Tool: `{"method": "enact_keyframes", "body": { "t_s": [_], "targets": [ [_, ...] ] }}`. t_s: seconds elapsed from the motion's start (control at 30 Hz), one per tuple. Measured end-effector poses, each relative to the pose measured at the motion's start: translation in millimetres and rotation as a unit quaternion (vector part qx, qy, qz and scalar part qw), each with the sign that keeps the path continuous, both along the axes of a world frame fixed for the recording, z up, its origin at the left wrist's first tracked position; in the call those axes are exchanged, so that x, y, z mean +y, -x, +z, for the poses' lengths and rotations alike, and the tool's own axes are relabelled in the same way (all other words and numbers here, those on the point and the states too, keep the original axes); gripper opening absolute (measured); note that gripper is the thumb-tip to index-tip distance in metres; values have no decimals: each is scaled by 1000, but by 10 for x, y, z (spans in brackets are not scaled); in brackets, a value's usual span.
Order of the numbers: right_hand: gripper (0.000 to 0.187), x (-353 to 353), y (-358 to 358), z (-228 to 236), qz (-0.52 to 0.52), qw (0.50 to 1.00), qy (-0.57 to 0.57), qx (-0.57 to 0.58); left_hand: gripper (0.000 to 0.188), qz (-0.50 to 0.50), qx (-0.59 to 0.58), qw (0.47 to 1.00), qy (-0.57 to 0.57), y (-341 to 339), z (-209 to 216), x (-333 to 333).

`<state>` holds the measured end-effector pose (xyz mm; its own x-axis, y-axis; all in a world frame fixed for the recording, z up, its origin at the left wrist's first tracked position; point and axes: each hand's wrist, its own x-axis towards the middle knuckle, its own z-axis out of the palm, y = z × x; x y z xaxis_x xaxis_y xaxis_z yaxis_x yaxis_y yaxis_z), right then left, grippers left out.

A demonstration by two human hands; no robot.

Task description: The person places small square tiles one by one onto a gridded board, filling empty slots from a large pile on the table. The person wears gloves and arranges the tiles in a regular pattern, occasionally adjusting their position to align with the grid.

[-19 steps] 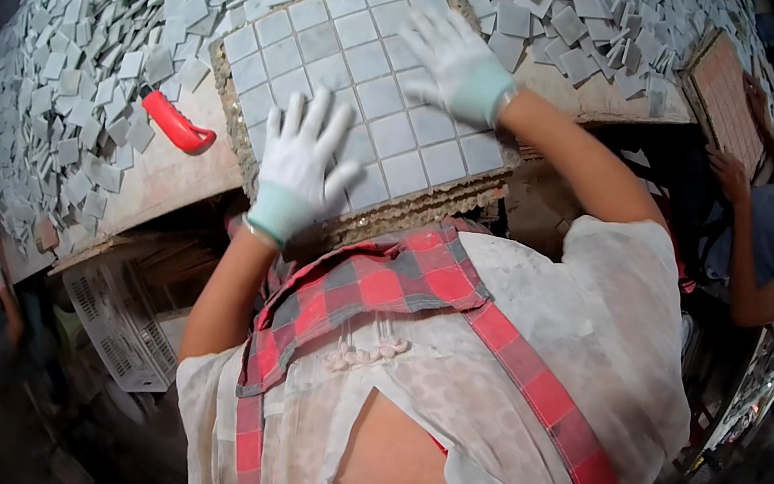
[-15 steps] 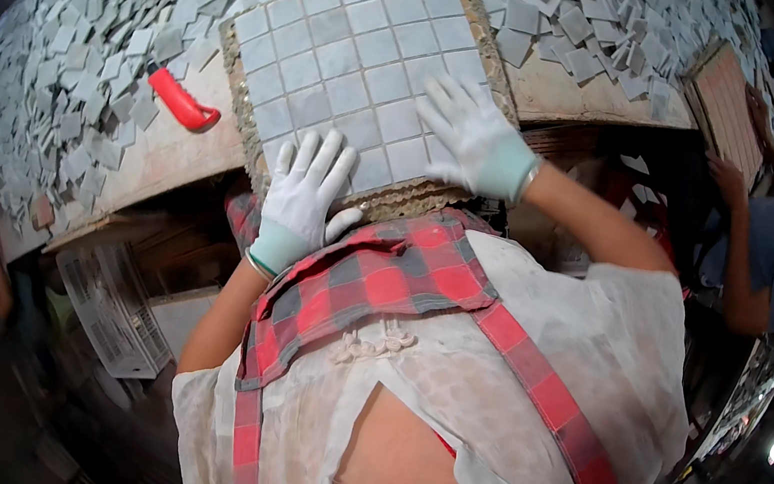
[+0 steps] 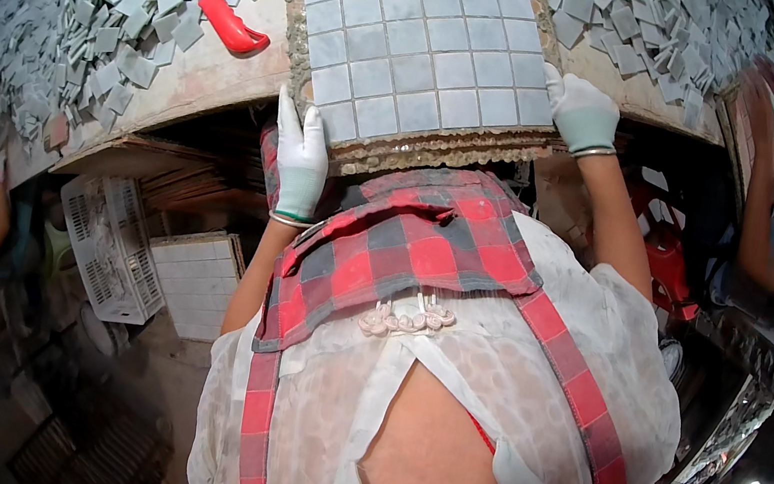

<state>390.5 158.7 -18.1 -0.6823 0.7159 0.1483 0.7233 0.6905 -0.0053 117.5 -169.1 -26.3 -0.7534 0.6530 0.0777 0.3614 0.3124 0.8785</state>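
Observation:
A rough-edged board bearing a grid of pale grey square tiles (image 3: 418, 44) lies in front of me at the table's near edge. My left hand (image 3: 300, 162), in a white glove with a pale green cuff, grips its near left edge, two digits pointing along the side. In the matching glove, my right hand (image 3: 584, 116) has its fingers curled round the board's right edge. The undersides of both grips are hidden. Left of the board, a red handle-shaped tool (image 3: 232, 25) rests on the table.
Loose tiles (image 3: 106, 5) cover the table (image 3: 188, 94) to the left, with more at the far right. Under it stand a white plastic crate (image 3: 108, 244), a tiled panel (image 3: 193, 282) and stacked boards. A co-worker's blurred hands (image 3: 766, 120) hold a panel at right.
Both hands have left the flat tile surface for the board's side edges, the right moving outward and the left down its side. The whole view has also shifted.

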Motion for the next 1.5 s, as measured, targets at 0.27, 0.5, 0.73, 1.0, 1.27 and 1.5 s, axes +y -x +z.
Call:
{"method": "enact_keyframes", "body": {
  "t_s": [0.27,0.5,0.73,1.0,1.27,1.5],
  "targets": [
    [51,-118,-236,-40,61,997,-28,41,64,7,-23,999,21,-163,24,-190],
    [66,250,-257,-211,-66,922,370,94,62,32,-346,929,-127,293,-135,-195],
    [68,-79,-155,-470,-214,661,617,370,75,125,-344,921,131,319,-117,84],
    [73,-467,-674,-759,-103,805,534,236,61,123,-392,911,23,-91,-153,-391],
    [76,28,-412,-3,105,889,445,-20,70,127,-467,872,-74,-163,161,-229],
    [91,262,-190,-167,-39,818,574,-11,81,164,-164,965,123,-44,-564,-302]
  ]
}}
